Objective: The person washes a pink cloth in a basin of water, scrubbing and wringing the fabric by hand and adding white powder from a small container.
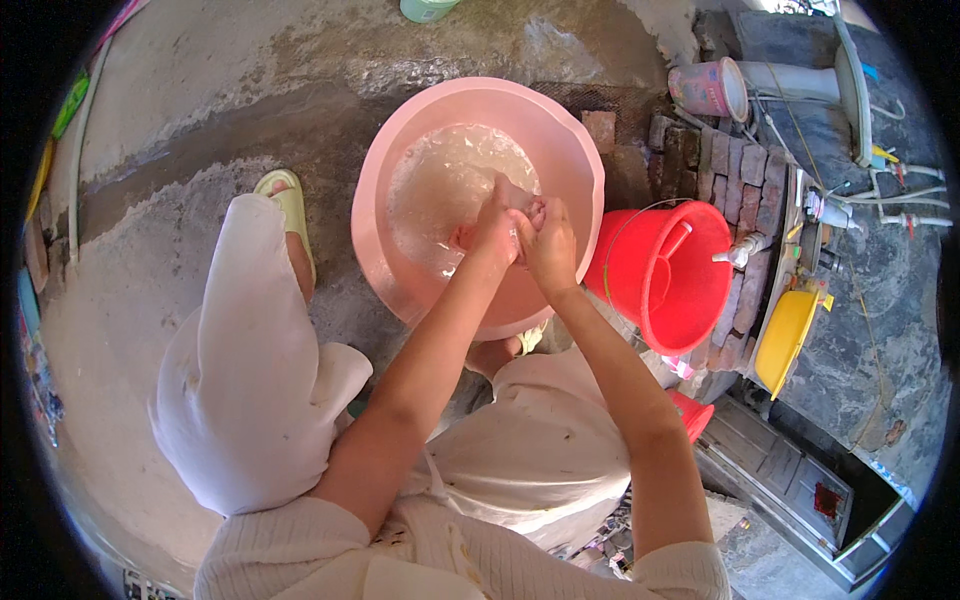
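Observation:
A large pink plastic basin [379, 150] stands on the concrete ground between my feet, with cloudy, sudsy water [442, 165] in it. Over the right side of the water my left hand [499, 225] and my right hand [550, 236] meet, both wet. Between them is bunched wet cloth [517, 196], pale and hard to tell from the water. A reddish piece of cloth [463, 237] shows at the water beside my left wrist. How far each hand's fingers close on the pale cloth is partly hidden.
Right of the basin stands a red bucket [622, 262] with a red dipper [661, 277] inside, near a tap [739, 253] and a brick ledge [750, 199]. Beyond are a yellow basin [786, 341] and a pink tub [701, 88]. A pale green container [427, 9] is at the top.

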{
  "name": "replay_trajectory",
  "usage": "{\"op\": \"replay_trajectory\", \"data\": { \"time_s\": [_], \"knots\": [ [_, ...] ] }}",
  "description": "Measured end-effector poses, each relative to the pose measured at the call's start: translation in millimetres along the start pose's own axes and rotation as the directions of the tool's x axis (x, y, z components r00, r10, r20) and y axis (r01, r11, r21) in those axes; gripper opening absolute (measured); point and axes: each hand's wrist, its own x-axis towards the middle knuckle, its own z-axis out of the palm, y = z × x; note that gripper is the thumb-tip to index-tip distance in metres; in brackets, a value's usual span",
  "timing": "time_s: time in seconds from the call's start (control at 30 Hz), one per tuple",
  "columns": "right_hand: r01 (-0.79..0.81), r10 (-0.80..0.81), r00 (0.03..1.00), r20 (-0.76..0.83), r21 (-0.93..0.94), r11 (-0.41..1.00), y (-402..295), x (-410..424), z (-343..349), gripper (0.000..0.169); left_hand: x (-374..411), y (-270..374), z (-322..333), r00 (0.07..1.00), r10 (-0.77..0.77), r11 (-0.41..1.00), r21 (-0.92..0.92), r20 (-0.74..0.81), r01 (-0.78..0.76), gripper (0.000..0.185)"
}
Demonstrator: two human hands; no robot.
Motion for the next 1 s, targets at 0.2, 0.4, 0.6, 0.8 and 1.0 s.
{"op": "replay_trajectory", "data": {
  "time_s": [0.2, 0.4, 0.6, 0.8, 1.0],
  "knots": [
    [0.059, -0.058, 0.998, 0.008, -0.030, 0.998, 0.0, 4.9, -4.1, 0.026, -10.4, 1.5, 10.8, 0.996, 0.045, 0.996, 0.086, -0.075, -0.038, 0.041],
    [0.075, -0.064, 0.996, 0.069, -0.159, 0.984, 10.2, 8.5, -5.2, 0.024, -1.6, -17.4, -2.3, 0.996, 0.042, 0.998, 0.052, -0.078, -0.038, 0.035],
    [-0.524, 0.356, 0.777, 0.519, 0.221, 0.823, 39.0, 21.0, -5.0, 0.036, 16.7, -20.5, -30.4, 0.996, -0.015, 0.982, 0.188, -0.084, 0.031, 0.032],
    [-0.662, 0.215, 0.707, 0.673, 0.525, 0.534, 117.2, 42.9, -6.0, 0.041, 39.3, 91.1, -41.0, 0.718, 0.667, 0.422, 0.692, 0.200, -0.586, 0.043],
    [0.025, -0.007, 0.993, 0.118, -0.155, 0.988, 185.0, 56.2, 140.6, 0.063, 66.1, 76.9, -74.9, 0.740, 0.636, 0.173, 0.894, 0.219, -0.413, 0.044]
  ]
}}
